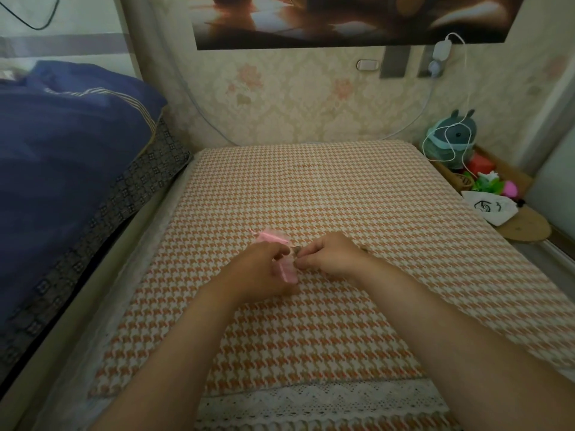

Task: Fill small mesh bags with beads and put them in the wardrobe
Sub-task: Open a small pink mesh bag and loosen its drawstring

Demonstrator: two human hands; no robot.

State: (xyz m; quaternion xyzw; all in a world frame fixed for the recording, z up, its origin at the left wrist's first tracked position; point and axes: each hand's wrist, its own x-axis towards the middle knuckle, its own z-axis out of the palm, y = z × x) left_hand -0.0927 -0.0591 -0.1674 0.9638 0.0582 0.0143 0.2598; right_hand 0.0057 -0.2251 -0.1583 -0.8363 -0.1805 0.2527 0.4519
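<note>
Two hands meet over a pink mesh bag, mid-cover.
The left hand (pixel 264 269) grips the small, sheer pink mesh bag (pixel 287 272) low over the houndstooth cover (pixel 311 188); the right hand (pixel 333 255) pinches its mouth. A second pink bag (pixel 270 237) lies just behind.

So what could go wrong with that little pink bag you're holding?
The left hand holds the pink mesh bag while the right hand pinches at its mouth. The floppy opening might close or tip, spilling anything small. Whatever drops could be hard to spot on the busy houndstooth cover. The other pink bag lies just behind the hands and might get knocked.
</note>
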